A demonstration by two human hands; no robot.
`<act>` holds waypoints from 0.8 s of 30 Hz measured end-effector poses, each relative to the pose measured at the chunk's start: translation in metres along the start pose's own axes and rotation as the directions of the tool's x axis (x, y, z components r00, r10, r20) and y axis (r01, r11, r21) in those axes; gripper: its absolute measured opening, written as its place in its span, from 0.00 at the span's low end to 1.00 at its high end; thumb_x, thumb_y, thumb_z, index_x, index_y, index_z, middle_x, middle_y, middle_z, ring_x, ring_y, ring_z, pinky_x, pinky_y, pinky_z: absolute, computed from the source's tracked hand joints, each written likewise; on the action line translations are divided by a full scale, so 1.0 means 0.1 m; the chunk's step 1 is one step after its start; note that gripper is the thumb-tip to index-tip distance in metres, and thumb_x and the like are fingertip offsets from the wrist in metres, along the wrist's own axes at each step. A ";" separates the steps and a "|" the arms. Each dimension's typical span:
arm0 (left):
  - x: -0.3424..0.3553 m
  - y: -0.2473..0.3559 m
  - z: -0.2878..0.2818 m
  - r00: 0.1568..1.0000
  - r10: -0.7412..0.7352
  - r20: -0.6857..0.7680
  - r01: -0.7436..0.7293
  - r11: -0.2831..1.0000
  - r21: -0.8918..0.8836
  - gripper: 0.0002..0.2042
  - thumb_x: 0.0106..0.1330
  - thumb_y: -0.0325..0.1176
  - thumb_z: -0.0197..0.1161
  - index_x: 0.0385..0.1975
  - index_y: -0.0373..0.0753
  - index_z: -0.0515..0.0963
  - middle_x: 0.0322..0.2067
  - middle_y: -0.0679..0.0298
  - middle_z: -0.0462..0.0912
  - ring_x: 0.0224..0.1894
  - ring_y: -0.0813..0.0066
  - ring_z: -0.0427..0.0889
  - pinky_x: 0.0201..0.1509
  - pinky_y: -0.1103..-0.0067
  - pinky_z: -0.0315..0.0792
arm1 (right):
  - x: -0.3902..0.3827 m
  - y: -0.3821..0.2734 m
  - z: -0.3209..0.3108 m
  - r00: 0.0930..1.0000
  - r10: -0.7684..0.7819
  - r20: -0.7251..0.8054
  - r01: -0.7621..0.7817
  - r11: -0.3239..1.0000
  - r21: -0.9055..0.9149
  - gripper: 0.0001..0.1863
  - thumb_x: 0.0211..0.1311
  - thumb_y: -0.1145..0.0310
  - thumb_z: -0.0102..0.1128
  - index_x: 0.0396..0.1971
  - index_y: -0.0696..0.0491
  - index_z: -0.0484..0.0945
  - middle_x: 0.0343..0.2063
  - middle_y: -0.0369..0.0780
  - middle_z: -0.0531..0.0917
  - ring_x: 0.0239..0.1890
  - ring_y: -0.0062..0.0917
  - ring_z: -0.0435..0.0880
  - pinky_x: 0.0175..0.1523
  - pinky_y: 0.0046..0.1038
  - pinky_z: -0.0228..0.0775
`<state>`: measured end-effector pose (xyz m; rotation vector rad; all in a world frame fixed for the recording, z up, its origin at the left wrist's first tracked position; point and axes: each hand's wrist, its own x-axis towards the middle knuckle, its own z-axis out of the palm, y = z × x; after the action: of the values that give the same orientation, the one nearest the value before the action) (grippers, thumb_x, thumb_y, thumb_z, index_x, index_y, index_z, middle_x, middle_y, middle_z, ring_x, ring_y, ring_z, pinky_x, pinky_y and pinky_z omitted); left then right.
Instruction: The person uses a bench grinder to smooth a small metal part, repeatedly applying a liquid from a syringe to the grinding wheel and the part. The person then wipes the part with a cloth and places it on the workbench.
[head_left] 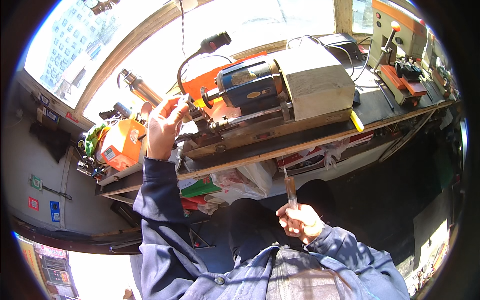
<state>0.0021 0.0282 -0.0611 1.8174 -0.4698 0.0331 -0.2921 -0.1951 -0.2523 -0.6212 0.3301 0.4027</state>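
Note:
My left hand (164, 125) is raised to the left end of a key-cutting machine (320, 82). Its thumb and fingers are pinched together beside the machine's metal clamp (200, 120), and whatever small thing is between them is too bright to make out. Just right of it is the cutting wheel (206, 97) on the shaft of the blue motor (250, 82). Lower down, in front of my body, my right hand (301, 221) is closed around a syringe (291, 190). The syringe points upward, with a thin needle and brownish liquid inside, apart from the machine.
A lamp on a bent neck (214, 43) rises behind the machine. An orange machine (123, 145) and a metal flask (140, 87) stand to the left. At the far right is another lever machine (400, 50). A yellow handle (356, 121) juts over the bench edge; bags (245, 180) lie below.

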 end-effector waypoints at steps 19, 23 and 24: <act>0.02 -0.04 -0.02 0.993 0.012 0.118 -0.026 0.993 0.119 0.14 0.71 0.33 0.63 0.52 0.34 0.79 0.28 0.75 0.77 0.22 0.92 0.65 0.24 0.89 0.57 | 0.01 0.00 0.00 0.998 -0.014 0.060 0.012 0.999 0.033 0.16 0.71 0.65 0.61 0.47 0.63 0.78 0.29 0.41 0.82 0.18 0.15 0.73 0.23 0.18 0.66; -0.03 -0.02 0.00 0.996 -0.040 0.086 0.036 0.998 0.043 0.11 0.70 0.28 0.65 0.49 0.33 0.80 0.29 0.73 0.81 0.23 0.93 0.66 0.25 0.89 0.58 | 0.01 0.00 0.00 0.998 -0.019 0.054 0.017 0.999 0.027 0.16 0.71 0.65 0.61 0.47 0.63 0.78 0.29 0.41 0.82 0.17 0.15 0.72 0.23 0.17 0.66; -0.03 -0.01 0.00 0.995 -0.048 0.085 0.045 0.998 0.037 0.11 0.70 0.29 0.64 0.49 0.33 0.80 0.30 0.73 0.81 0.23 0.93 0.66 0.25 0.89 0.58 | 0.01 0.00 0.00 0.999 -0.008 0.044 0.007 0.999 0.039 0.16 0.71 0.65 0.60 0.47 0.63 0.78 0.29 0.41 0.82 0.17 0.15 0.72 0.23 0.17 0.66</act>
<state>-0.0007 0.0292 -0.0631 1.8690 -0.4900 -0.0697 -0.2914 -0.1952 -0.2524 -0.5751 0.2930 0.4015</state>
